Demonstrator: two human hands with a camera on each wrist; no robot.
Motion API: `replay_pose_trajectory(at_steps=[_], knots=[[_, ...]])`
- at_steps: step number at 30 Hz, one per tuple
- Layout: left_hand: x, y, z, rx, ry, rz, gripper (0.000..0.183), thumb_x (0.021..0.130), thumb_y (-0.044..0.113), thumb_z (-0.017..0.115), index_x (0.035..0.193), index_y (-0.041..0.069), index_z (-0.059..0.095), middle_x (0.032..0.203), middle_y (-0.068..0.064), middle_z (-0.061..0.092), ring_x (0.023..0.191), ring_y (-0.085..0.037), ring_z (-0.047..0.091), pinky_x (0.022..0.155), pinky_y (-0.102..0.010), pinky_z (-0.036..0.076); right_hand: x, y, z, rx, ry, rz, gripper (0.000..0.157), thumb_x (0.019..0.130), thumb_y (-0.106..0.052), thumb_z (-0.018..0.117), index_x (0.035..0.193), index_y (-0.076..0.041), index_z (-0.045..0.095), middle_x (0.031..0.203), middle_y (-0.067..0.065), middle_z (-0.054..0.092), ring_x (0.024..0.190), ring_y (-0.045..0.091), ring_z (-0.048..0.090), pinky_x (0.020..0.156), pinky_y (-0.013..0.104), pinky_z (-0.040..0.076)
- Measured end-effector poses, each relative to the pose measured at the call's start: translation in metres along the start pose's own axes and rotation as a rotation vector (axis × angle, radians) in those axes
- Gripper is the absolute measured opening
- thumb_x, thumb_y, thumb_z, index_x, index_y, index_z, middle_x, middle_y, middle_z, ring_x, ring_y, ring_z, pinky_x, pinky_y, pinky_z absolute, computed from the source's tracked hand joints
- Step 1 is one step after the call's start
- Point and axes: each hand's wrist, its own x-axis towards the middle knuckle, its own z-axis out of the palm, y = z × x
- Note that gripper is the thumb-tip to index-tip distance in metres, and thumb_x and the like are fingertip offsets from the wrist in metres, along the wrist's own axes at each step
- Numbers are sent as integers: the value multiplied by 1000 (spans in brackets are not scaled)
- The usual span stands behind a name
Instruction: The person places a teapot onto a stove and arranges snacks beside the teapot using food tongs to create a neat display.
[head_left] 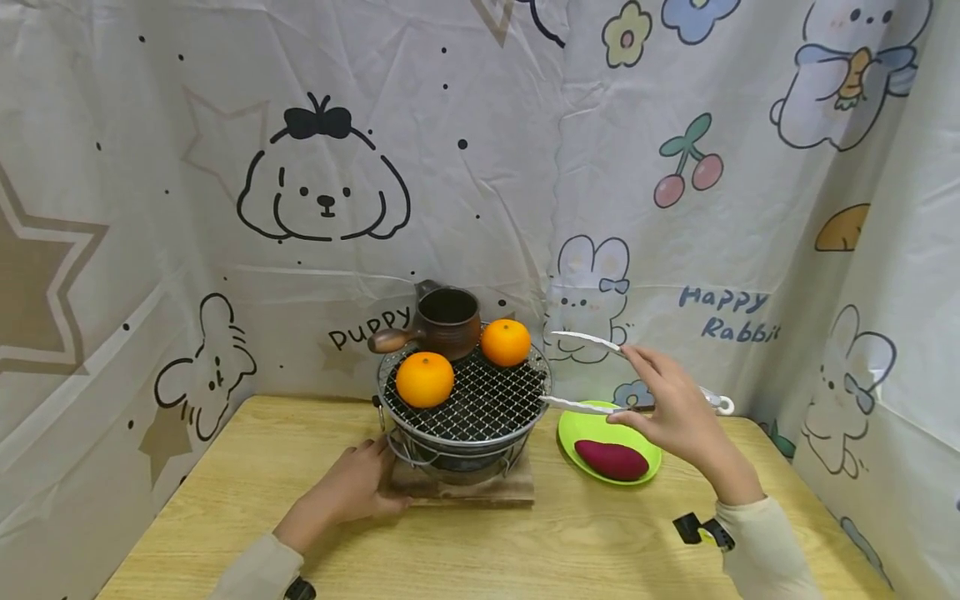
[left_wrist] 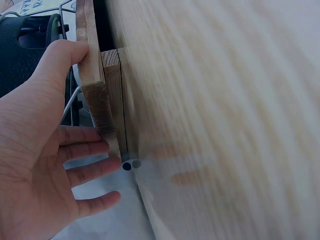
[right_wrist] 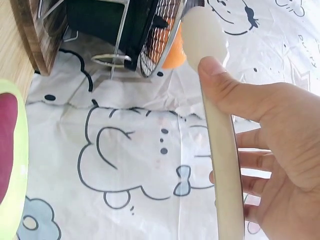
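My right hand (head_left: pixel 678 412) holds a pair of white-tipped tongs (head_left: pixel 588 407), thumb on one arm and fingers on the other. Their tips are spread apart at the grill's right side, with nothing between them. In the right wrist view, the thumb lies along a pale tong arm (right_wrist: pixel 222 150). My left hand (head_left: pixel 360 483) touches the left corner of the wooden board (head_left: pixel 480 500) under the round grill (head_left: pixel 487 400), its fingers extended along the edge. Two oranges (head_left: pixel 425 380) and a brown clay pot (head_left: pixel 450 321) with a side handle sit on the grill's wire mesh.
A lime-green plate (head_left: pixel 570 433) with a purple sweet potato (head_left: pixel 611 460) stands right of the grill, below the tongs. Metal wire handles (head_left: pixel 408 450) stick out from the grill's side. A patterned curtain (head_left: pixel 480 167) hangs behind and beside the wooden table (head_left: pixel 585 550).
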Motion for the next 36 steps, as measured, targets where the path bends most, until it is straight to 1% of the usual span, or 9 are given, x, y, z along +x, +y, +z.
replay_pose_trajectory(at_steps=[7,12,16,20,27,36], knots=[[-2,2,0,-8,2,-3,94,75,62,77,139,-3,56,136,-23,61,108,-40,64,83,-57,56,-9,9,-6,-36,-44,33,101,69,-25,95,153,-3,42,146,26,50,129,46,49,102,67,44],[-1,1,0,1,16,10,95,75,62,77,141,-3,54,137,-22,61,107,-39,64,80,-56,57,-13,16,-12,-41,-100,57,98,71,-25,94,152,0,44,146,25,49,131,46,48,104,67,43],[-1,0,-1,6,15,16,96,75,63,77,142,-3,53,138,-21,61,106,-38,65,78,-55,57,-16,23,-13,-48,-148,84,96,72,-24,93,151,1,45,143,24,52,129,46,48,104,67,43],[-2,0,-1,3,7,13,97,75,63,76,143,-3,52,139,-22,60,108,-40,64,80,-57,57,-19,30,-11,-50,-197,112,93,73,-25,92,150,1,46,143,25,52,129,48,48,103,68,42],[-2,0,-3,-6,0,8,99,76,62,76,145,-3,50,141,-22,59,111,-41,64,83,-58,56,-24,44,-1,-65,-285,113,89,74,-31,91,146,3,50,139,26,56,125,48,53,101,68,44],[0,1,-4,5,5,15,96,76,62,76,143,-3,52,140,-22,59,109,-40,64,81,-56,56,-32,53,6,-65,-340,130,89,69,-36,93,139,6,57,130,27,61,116,46,59,95,64,49]])
